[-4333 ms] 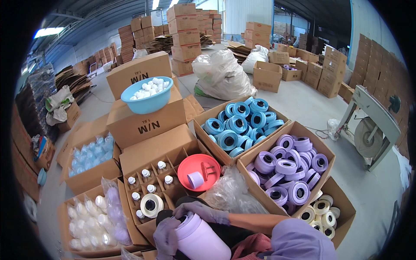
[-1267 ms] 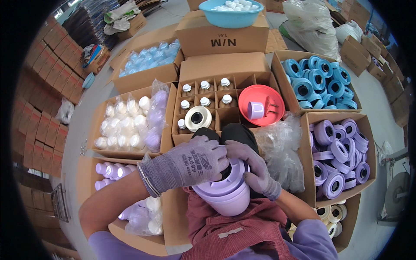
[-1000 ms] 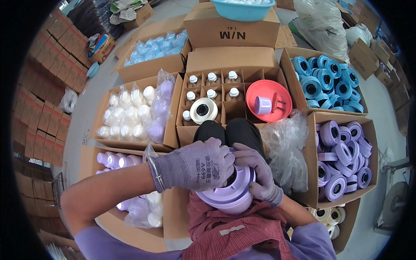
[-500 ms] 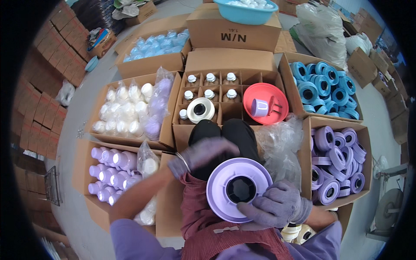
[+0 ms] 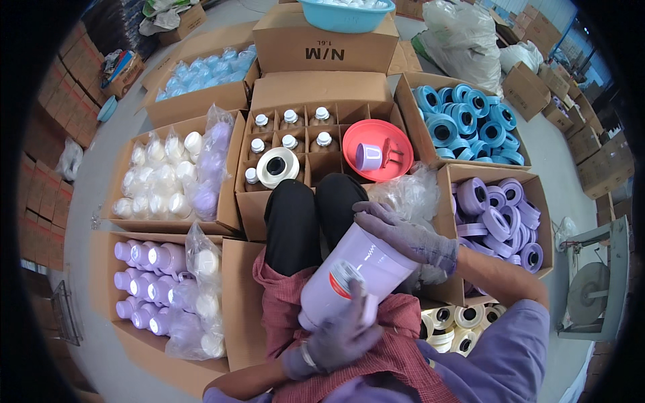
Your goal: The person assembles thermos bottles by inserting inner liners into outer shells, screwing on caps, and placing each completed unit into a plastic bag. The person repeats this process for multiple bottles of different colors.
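A lilac plastic jug-like vessel with a red-and-white label lies slantwise over my lap, its wide end up to the right. Gloved in grey, my right hand is wrapped over that wide end. My left hand, also gloved, grips the lower part by the handle, one finger beside the label. The vessel's far underside and narrow end are partly hidden by my hands and lap. In front of my knees, a red bowl holds a lilac cup and a small red part.
A divided carton holds white-capped bottles and a cream ring part. At left stand cartons of bagged white pieces and lilac bottles. Blue rings, lilac rings and cream rings fill cartons at right.
The lilac vessel has turned from its round black-centred end facing up to lying slantwise, label showing. My right hand moved up to its wide end; my left hand came down to its handle.
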{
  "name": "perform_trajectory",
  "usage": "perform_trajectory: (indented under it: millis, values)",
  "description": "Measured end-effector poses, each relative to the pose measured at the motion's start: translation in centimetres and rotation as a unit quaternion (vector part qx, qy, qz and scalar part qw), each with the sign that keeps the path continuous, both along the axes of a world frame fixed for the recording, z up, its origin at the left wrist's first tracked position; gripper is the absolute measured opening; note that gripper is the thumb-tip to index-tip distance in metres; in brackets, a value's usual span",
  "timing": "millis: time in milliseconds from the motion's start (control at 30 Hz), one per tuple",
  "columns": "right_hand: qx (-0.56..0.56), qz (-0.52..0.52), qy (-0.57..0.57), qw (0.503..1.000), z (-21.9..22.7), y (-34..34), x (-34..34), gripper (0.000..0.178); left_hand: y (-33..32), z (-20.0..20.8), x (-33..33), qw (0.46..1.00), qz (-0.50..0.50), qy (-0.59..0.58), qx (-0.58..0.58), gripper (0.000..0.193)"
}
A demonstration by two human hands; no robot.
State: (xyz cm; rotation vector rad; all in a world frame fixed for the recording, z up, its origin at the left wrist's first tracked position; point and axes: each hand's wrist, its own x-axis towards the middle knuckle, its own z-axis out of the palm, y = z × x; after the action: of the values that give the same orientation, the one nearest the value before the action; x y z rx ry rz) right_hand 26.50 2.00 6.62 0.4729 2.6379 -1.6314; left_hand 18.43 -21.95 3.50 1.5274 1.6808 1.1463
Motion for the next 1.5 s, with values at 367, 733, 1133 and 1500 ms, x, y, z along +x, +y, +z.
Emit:
perform_trajectory:
  millis: [367,733,1133,1500]
  values:
    - [-0.143,-0.063,0.035,0.987,-2.5,-1.1,0.0,0.051,-0.5,-0.3,-0.1,0.991,0.095,0.091,0.034,0.072]
    - [0.049,0.111,0.163,0.979,-1.4,-1.1,-2.3,0.058,-0.5,-0.1,-4.5,0.979,0.2,0.007,-0.039,0.055]
    - [0.465,-0.124,-0.074,0.873,-18.7,19.6,-7.1,0.092,0.4,-4.4,-15.0,0.51,0.114,-0.841,0.142,0.045]
    - [0.396,0.019,0.43,0.811,-3.2,6.0,-6.7,0.072,7.1,-4.3,-15.6,0.393,0.119,-0.878,0.248,0.038]
